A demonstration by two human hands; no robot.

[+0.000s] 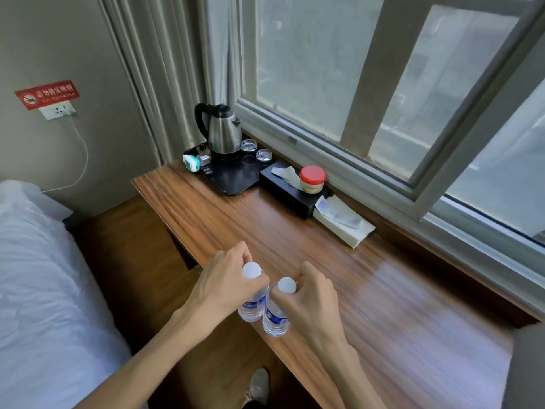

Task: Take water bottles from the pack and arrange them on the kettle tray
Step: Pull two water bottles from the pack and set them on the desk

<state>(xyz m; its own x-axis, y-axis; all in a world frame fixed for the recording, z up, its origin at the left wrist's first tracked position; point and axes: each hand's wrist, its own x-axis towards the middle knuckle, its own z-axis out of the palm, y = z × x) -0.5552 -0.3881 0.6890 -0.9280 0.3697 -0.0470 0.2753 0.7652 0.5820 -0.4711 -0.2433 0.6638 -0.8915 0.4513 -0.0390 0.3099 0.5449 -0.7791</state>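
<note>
My left hand [227, 278] grips one clear water bottle [251, 308] by its neck, under the white cap. In my right hand [312, 293] is a second bottle [275, 320] with a blue label, held the same way. Both bottles hang upright, side by side, over the near edge of the wooden desk [383, 305]. The black kettle tray [236, 180] lies at the desk's far left corner. It carries a steel kettle [222, 132] and two upturned glasses [256, 150]. No bottle pack is in view.
A black tissue box [290, 191] with a red-lidded jar [312, 178] on it sits right of the tray, then a white paper stack [343, 221]. Behind the desk runs the window sill. A bed [38, 290] stands at left. A teal gadget [191, 162] lies on the tray's left edge.
</note>
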